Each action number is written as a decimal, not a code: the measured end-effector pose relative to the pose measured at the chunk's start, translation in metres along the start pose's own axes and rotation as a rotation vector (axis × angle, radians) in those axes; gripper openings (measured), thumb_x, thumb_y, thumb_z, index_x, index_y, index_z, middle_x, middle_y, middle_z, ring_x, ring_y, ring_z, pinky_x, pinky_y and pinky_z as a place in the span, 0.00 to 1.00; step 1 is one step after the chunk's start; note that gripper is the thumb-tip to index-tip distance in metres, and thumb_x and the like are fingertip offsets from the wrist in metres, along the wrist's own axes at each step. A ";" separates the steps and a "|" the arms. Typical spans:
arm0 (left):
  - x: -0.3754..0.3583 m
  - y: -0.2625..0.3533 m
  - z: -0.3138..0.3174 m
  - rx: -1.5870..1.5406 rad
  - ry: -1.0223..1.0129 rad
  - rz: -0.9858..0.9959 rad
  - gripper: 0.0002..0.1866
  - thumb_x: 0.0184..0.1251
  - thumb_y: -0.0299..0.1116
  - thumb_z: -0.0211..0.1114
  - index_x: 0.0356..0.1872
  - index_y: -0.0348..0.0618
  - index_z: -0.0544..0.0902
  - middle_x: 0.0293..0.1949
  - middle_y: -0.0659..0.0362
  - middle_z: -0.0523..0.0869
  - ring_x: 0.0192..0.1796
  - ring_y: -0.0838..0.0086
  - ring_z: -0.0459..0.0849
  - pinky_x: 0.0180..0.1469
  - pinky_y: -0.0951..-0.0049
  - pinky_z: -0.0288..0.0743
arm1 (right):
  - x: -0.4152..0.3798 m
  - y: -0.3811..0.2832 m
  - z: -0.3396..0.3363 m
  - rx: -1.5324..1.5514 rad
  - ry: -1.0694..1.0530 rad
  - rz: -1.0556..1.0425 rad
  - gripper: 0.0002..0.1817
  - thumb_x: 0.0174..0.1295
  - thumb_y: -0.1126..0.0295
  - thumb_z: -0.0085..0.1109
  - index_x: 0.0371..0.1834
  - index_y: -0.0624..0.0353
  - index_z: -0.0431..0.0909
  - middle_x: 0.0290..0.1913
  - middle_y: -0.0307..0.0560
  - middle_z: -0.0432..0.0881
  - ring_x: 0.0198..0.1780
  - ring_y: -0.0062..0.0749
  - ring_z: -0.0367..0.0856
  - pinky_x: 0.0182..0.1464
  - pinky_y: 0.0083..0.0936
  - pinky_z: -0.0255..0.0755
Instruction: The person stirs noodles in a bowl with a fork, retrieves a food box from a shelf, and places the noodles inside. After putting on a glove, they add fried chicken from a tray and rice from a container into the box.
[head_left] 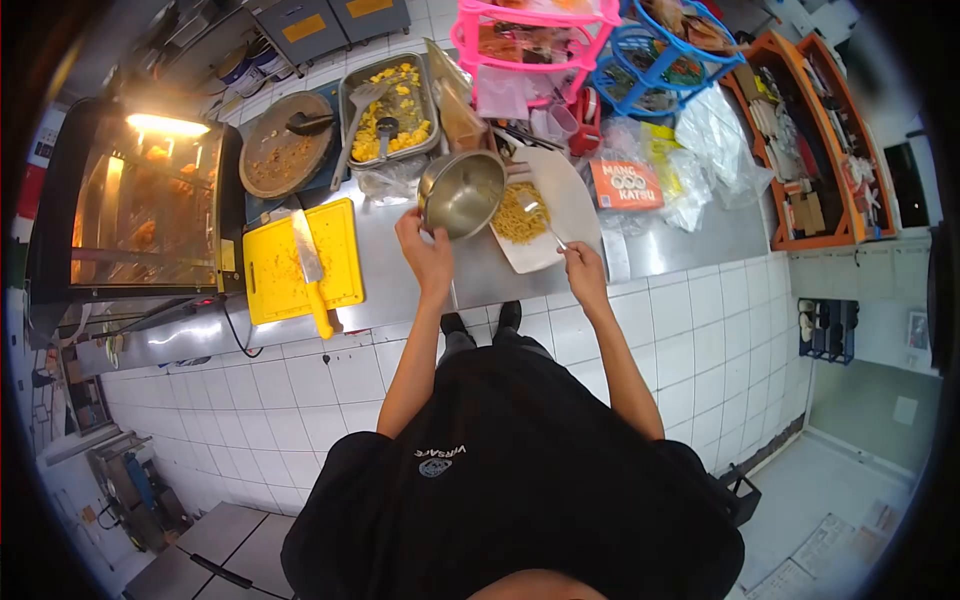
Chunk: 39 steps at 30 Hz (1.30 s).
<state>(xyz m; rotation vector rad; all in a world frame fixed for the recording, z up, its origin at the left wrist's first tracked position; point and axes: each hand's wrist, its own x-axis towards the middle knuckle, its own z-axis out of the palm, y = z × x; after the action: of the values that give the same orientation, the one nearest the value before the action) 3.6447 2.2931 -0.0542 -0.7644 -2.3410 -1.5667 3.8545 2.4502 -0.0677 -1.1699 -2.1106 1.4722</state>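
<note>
A round metal bowl is tilted toward the camera, and my left hand grips its lower left rim. Nothing but a thin wet-looking film shows inside it. Right of the bowl, noodles lie on a white plate or tray on the steel counter. My right hand is closed around the handle of a fork, whose head rests on the noodles.
A yellow cutting board with a knife lies left, beside a lit glass warmer. Behind are a brown round board, a metal tray of yellow food, pink and blue racks and an orange-white box.
</note>
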 end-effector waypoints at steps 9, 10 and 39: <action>-0.033 -0.062 -0.052 -0.728 -0.052 -0.987 0.12 0.58 0.20 0.59 0.35 0.43 0.65 0.37 0.57 0.74 0.38 0.76 0.76 0.31 0.68 0.84 | -0.024 -0.094 0.074 -0.142 -0.050 -0.129 0.10 0.63 0.68 0.50 0.36 0.64 0.77 0.23 0.54 0.80 0.26 0.41 0.79 0.32 0.32 0.69; -0.032 -0.067 -0.060 -0.832 -0.093 -1.066 0.12 0.58 0.20 0.59 0.36 0.43 0.65 0.36 0.57 0.75 0.38 0.76 0.76 0.34 0.65 0.85 | -0.019 -0.102 0.089 -0.277 -0.111 -0.151 0.12 0.63 0.65 0.51 0.40 0.63 0.77 0.25 0.54 0.82 0.30 0.44 0.82 0.37 0.33 0.73; 0.090 -0.206 -0.205 -0.288 0.724 -0.820 0.19 0.66 0.38 0.64 0.51 0.38 0.71 0.49 0.57 0.75 0.44 0.73 0.76 0.44 0.73 0.76 | 0.064 -0.128 0.214 0.059 0.017 -0.389 0.06 0.62 0.76 0.54 0.41 0.63 0.77 0.36 0.48 0.78 0.34 0.37 0.79 0.33 0.29 0.73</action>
<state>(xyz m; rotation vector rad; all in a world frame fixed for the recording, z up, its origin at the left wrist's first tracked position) 3.4389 2.0730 -0.0931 0.7519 -1.9328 -2.0152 3.6186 2.3463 -0.0564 -0.6948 -2.1156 1.3255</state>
